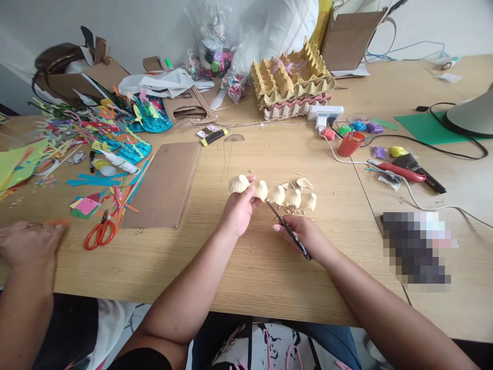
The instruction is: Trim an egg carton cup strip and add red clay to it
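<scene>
A strip of pale yellow egg carton [276, 196], with several bumps in a row, is held just over the table in the middle. My left hand [235, 211] grips it near its left end, thumb in front between two bumps. My right hand [308, 235] is closed around a black utility knife [291, 234]. The knife slants up to the left, and its thin blade meets the strip's lower edge near the middle bumps. Torn carton scraps [304, 183] lie on the wood just behind the strip's right half.
Brown cardboard [159, 185] and orange-handled scissors [100, 231] lie to the left. A co-worker's hand [29, 241] rests at the far left. Stacked egg trays [292, 85] stand behind. On the right are a red cup [350, 144], a white cable [408, 185] and a pixelated dark object [416, 252].
</scene>
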`<action>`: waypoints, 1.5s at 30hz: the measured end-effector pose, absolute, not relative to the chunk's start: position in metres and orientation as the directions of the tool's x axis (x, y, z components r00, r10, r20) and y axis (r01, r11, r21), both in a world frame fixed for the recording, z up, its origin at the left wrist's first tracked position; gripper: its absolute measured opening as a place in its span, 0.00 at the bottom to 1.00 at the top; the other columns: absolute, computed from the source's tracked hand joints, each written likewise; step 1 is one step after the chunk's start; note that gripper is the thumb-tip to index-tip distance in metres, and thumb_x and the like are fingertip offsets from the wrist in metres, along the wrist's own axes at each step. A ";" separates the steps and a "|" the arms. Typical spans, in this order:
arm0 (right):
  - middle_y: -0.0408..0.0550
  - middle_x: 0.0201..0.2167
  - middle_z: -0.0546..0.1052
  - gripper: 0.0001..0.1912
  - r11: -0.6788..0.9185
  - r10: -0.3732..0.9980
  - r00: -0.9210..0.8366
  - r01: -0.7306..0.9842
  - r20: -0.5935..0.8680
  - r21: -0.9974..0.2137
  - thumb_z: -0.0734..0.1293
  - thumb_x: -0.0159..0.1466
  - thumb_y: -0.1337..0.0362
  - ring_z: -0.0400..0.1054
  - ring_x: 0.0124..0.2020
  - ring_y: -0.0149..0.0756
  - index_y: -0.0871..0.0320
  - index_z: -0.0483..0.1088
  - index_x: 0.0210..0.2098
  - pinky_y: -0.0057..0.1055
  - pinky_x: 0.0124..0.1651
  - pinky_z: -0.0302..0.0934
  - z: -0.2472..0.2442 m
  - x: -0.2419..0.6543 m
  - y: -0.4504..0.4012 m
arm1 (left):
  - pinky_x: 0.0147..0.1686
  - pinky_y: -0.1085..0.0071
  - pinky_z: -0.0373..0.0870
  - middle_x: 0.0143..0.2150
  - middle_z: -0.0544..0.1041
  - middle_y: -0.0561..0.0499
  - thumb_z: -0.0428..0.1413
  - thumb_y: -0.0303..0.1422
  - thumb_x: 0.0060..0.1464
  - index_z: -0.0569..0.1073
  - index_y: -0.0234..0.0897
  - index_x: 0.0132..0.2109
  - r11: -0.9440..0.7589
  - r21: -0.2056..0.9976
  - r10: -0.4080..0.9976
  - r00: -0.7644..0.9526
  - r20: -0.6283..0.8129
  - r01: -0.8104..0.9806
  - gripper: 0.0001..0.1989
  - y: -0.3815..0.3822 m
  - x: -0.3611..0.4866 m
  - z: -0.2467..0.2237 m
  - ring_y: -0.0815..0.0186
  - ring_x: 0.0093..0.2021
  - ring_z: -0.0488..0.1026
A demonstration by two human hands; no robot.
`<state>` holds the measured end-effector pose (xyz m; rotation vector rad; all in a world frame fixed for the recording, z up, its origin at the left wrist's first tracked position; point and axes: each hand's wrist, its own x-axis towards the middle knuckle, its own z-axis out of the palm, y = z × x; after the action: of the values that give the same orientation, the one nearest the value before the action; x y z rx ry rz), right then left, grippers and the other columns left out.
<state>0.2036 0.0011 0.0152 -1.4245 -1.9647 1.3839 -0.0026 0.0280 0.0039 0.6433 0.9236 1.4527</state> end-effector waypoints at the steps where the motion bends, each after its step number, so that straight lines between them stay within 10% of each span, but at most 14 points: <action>1: 0.40 0.22 0.64 0.29 0.031 0.865 -0.437 0.533 -0.244 -0.846 0.68 0.67 0.36 0.57 0.26 0.33 0.54 0.63 0.27 0.32 0.31 0.50 0.014 0.203 0.002 | 0.49 0.66 0.75 0.49 0.85 0.47 0.74 0.46 0.49 0.76 0.40 0.55 0.057 0.841 0.984 -0.111 -0.138 -0.538 0.30 0.028 -0.003 0.003 0.60 0.50 0.82; 12: 0.40 0.23 0.68 0.27 0.109 0.840 -0.514 0.472 -0.173 -0.875 0.73 0.63 0.36 0.60 0.25 0.34 0.54 0.69 0.32 0.32 0.30 0.53 0.010 0.209 0.002 | 0.55 0.62 0.74 0.49 0.83 0.49 0.75 0.45 0.47 0.75 0.40 0.48 -0.017 0.811 0.965 -0.222 -0.140 -0.585 0.27 0.026 0.001 0.010 0.61 0.52 0.80; 24: 0.52 0.47 0.83 0.25 -0.200 0.929 -0.360 -0.281 -0.090 -0.939 0.80 0.62 0.48 0.78 0.53 0.46 0.50 0.66 0.46 0.42 0.53 0.70 0.010 0.191 -0.017 | 0.55 0.65 0.75 0.45 0.80 0.53 0.74 0.40 0.51 0.72 0.42 0.46 -0.146 0.786 0.948 -0.311 -0.061 -0.600 0.22 -0.002 0.033 0.016 0.66 0.49 0.79; 30: 0.50 0.44 0.83 0.20 -0.180 0.880 -0.468 -0.168 -0.082 -0.969 0.78 0.65 0.50 0.79 0.47 0.43 0.52 0.68 0.46 0.45 0.55 0.73 0.010 0.184 -0.028 | 0.57 0.67 0.75 0.48 0.80 0.51 0.73 0.42 0.53 0.72 0.43 0.48 -0.238 0.803 0.885 -0.463 -0.053 -0.546 0.22 -0.003 0.036 0.017 0.66 0.51 0.80; 37: 0.51 0.49 0.82 0.21 0.097 0.995 -0.010 -0.232 0.102 -0.968 0.79 0.64 0.51 0.78 0.53 0.44 0.50 0.66 0.45 0.51 0.62 0.71 0.012 0.184 -0.021 | 0.57 0.66 0.73 0.53 0.77 0.51 0.72 0.42 0.54 0.69 0.46 0.54 -0.195 0.865 0.925 -0.381 0.004 -0.463 0.26 -0.010 0.040 0.010 0.64 0.54 0.77; 45: 0.43 0.37 0.73 0.17 0.151 0.985 0.079 -0.011 0.150 -0.988 0.74 0.67 0.52 0.72 0.37 0.37 0.49 0.63 0.43 0.40 0.44 0.71 0.014 0.190 -0.017 | 0.60 0.60 0.71 0.56 0.75 0.45 0.75 0.35 0.49 0.68 0.46 0.58 -0.277 0.952 0.955 -0.144 0.258 -0.129 0.33 -0.029 0.046 0.008 0.56 0.57 0.75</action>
<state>0.1900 -0.0169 0.0144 -1.1215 -1.2075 1.0489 0.0462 -0.0288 0.0078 1.2284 1.0462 1.5695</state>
